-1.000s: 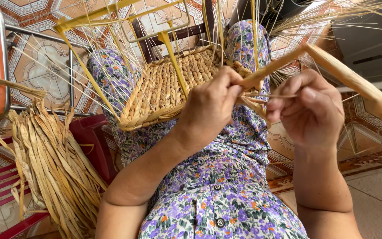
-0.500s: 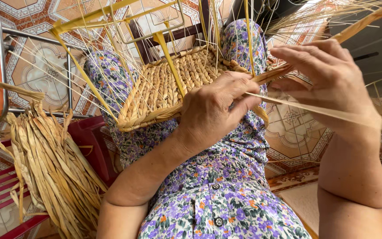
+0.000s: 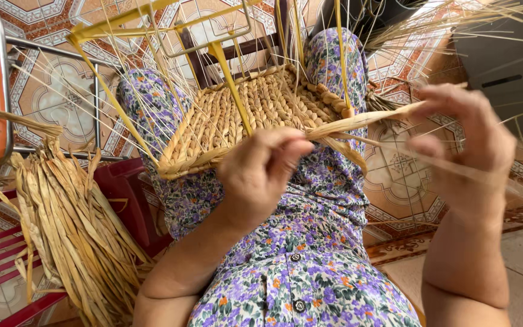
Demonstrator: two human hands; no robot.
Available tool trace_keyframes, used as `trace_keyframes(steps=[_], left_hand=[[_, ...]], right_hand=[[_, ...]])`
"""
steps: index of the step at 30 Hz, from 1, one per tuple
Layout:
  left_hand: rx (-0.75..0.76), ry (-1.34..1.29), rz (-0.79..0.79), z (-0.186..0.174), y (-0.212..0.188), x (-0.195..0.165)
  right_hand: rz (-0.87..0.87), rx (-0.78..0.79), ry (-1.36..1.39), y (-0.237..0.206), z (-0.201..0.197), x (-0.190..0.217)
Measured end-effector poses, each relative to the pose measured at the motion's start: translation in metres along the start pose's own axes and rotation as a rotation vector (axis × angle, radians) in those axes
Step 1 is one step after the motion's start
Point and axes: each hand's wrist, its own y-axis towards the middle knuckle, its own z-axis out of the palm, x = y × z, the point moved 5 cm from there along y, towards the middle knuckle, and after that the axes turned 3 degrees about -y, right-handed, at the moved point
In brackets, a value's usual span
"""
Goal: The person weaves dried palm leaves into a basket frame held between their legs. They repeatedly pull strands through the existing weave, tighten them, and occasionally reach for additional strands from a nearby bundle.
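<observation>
Nearest the viewer, a lap covered by a floral purple dress (image 3: 310, 278) fills the lower centre. Above it the left hand (image 3: 261, 175) is curled closed, thumb and fingers pinched on the near end of a flat pale fibre strand (image 3: 364, 121) just where it leaves the woven panel (image 3: 255, 115). The right hand (image 3: 467, 142), blurred by motion, is closed loosely about the same strand farther out; exactly how the fingers meet on it cannot be told. The strand's long axis runs from the left-hand pinch up and to the right, toward the right hand, so the free length lies to the right of the panel and the left hand is the nearer to the weave. The panel, a braided mat of tan fibre, rests tilted on the knees, its near edge touching the left hand. Thin upright stakes (image 3: 340, 54) rise from its rim and fan outward, some crossing between the two hands and standing in the strand's way. A yellow wire frame (image 3: 152, 15) surrounds the panel's far side. To the left, a bundle of dried fibre strips (image 3: 74, 224) lies over a red chair (image 3: 122, 188), well apart from both hands. Patterned floor tiles (image 3: 49, 97) lie beyond.
</observation>
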Motion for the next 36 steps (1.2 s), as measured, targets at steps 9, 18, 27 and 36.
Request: trace_keyframes(steps=[9, 18, 27, 36], left_hand=[[0.175, 0.042, -0.02, 0.044, 0.006, 0.003], [0.521, -0.123, -0.174, 0.038, 0.031, 0.006], [0.263, 0.166, 0.025, 0.052, 0.011, 0.004], [0.216, 0.233, 0.068, 0.041, 0.012, -0.009]], right_hand=[[-0.029, 0.129, -0.088, -0.016, 0.048, 0.031], [-0.297, 0.318, -0.3, 0.037, 0.01, 0.047], [0.018, 0.124, -0.512, 0.014, 0.004, 0.057], [0.0, -0.017, 0.196, 0.04, 0.078, 0.009]])
